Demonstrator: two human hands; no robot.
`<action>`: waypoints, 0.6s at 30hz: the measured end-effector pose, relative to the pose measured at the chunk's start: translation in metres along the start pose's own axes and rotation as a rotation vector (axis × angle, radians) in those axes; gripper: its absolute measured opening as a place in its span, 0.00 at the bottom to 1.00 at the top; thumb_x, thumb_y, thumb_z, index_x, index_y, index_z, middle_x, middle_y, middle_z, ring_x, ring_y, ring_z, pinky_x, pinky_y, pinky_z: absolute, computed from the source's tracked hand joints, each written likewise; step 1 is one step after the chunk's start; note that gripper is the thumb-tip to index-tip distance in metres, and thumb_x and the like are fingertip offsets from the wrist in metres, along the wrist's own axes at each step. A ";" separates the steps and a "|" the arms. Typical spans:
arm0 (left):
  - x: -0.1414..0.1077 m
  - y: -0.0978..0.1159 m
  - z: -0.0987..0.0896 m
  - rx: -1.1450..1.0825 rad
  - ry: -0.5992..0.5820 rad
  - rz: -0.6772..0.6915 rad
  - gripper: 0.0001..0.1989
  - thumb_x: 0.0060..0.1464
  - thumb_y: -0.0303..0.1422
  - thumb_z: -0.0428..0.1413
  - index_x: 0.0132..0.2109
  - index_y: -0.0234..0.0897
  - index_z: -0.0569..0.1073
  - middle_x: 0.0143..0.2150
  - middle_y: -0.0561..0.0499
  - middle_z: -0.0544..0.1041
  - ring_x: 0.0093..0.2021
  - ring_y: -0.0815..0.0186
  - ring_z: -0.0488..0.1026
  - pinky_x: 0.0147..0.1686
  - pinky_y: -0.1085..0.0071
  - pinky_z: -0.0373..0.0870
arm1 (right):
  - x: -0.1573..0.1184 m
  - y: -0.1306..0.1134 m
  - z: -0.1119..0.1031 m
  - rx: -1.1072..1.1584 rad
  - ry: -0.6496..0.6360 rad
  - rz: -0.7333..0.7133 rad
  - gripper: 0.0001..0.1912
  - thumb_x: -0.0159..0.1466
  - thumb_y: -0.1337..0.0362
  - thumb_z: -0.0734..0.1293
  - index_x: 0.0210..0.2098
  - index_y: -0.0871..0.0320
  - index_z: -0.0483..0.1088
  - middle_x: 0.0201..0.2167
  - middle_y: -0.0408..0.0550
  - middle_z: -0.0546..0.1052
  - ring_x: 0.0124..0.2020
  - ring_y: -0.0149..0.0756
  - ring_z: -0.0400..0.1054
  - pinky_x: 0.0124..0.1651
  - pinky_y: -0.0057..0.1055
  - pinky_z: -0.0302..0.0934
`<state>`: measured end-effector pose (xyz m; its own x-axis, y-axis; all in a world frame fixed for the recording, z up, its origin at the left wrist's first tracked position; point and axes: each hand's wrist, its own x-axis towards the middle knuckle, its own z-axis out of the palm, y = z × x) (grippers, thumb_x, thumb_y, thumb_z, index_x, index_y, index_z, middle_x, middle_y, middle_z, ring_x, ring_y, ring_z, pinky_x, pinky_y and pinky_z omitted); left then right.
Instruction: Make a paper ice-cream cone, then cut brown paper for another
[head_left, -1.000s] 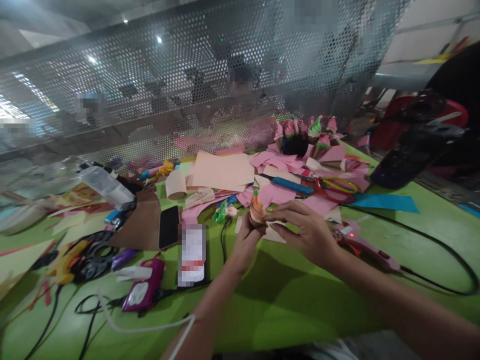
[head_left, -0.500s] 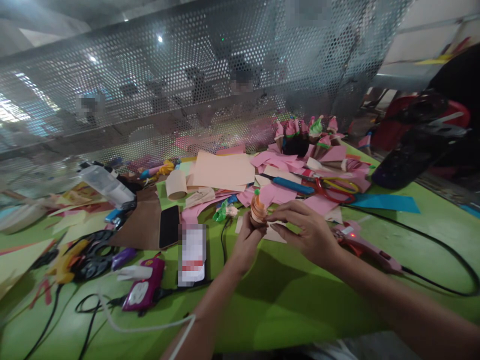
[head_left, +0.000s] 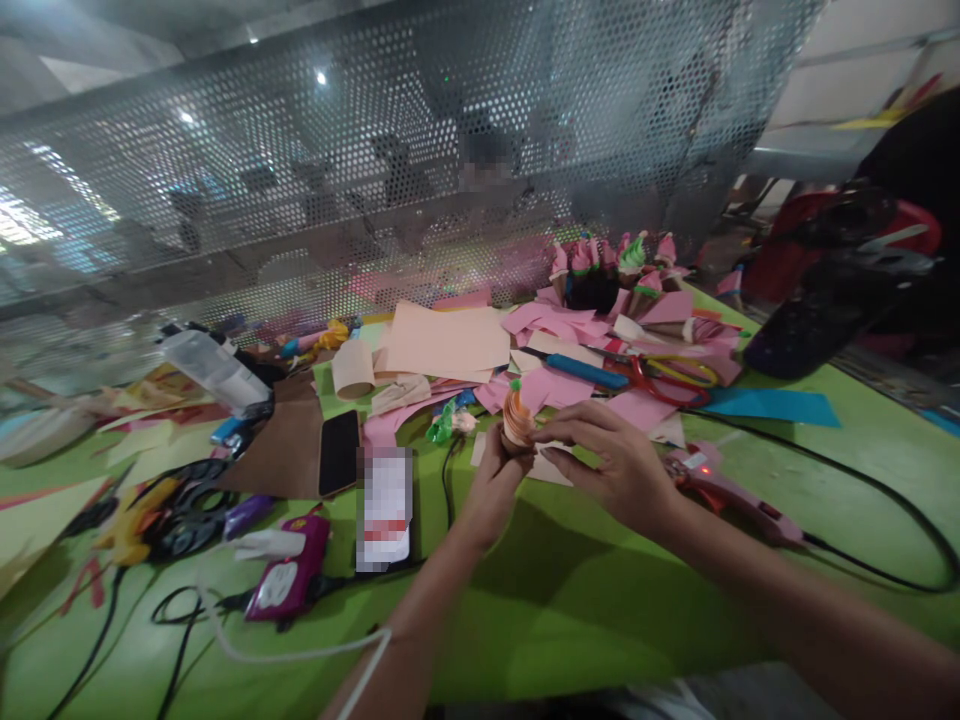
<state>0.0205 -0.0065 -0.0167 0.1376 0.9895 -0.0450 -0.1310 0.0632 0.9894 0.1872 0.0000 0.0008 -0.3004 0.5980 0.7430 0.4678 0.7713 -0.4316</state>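
Note:
A small paper ice cream cone [head_left: 517, 418] with a swirled peach top and a green tip stands upright above the green table. My left hand [head_left: 496, 480] is closed around its lower part, hiding most of the base. From the right, my right hand [head_left: 607, 455] brings its bent fingertips to the cone's side, thumb close below the forefinger, pinching at the swirl's lower edge. Just behind the left hand lies a green and white crumpled piece [head_left: 450, 422]. Beside my right wrist rests a pink glue gun [head_left: 712, 475] with a lit red light.
Pink paper pieces [head_left: 559, 322], peach sheets [head_left: 450, 340], a blue-handled cutter [head_left: 585, 370] and scissors [head_left: 667, 378] lie behind. Finished cones [head_left: 632, 255] stand at the back. Phones [head_left: 340, 452] and a purple pack [head_left: 289, 575] are left. A perforated metal screen [head_left: 337, 200] borders the table.
Almost nothing differs. Both hands stay at the paper ice cream cone, which has shifted only very slightly.

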 end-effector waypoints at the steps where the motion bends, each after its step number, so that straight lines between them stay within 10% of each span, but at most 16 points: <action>1: 0.000 0.000 0.000 -0.002 0.000 -0.001 0.16 0.46 0.28 0.56 0.45 0.40 0.70 0.44 0.51 0.72 0.47 0.63 0.65 0.49 0.69 0.64 | 0.000 0.000 0.000 0.000 0.000 -0.001 0.10 0.65 0.70 0.66 0.43 0.54 0.77 0.36 0.51 0.80 0.39 0.41 0.75 0.37 0.37 0.71; 18: -0.001 0.000 -0.001 0.011 -0.033 0.005 0.15 0.48 0.30 0.57 0.45 0.40 0.69 0.44 0.51 0.72 0.49 0.62 0.66 0.51 0.67 0.64 | -0.001 -0.002 0.001 -0.059 -0.037 -0.045 0.09 0.66 0.69 0.65 0.42 0.54 0.77 0.37 0.51 0.80 0.38 0.41 0.75 0.39 0.37 0.70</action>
<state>0.0193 -0.0070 -0.0167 0.1692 0.9849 -0.0354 -0.1216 0.0565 0.9910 0.1861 -0.0014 0.0007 -0.3521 0.5716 0.7411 0.5012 0.7839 -0.3665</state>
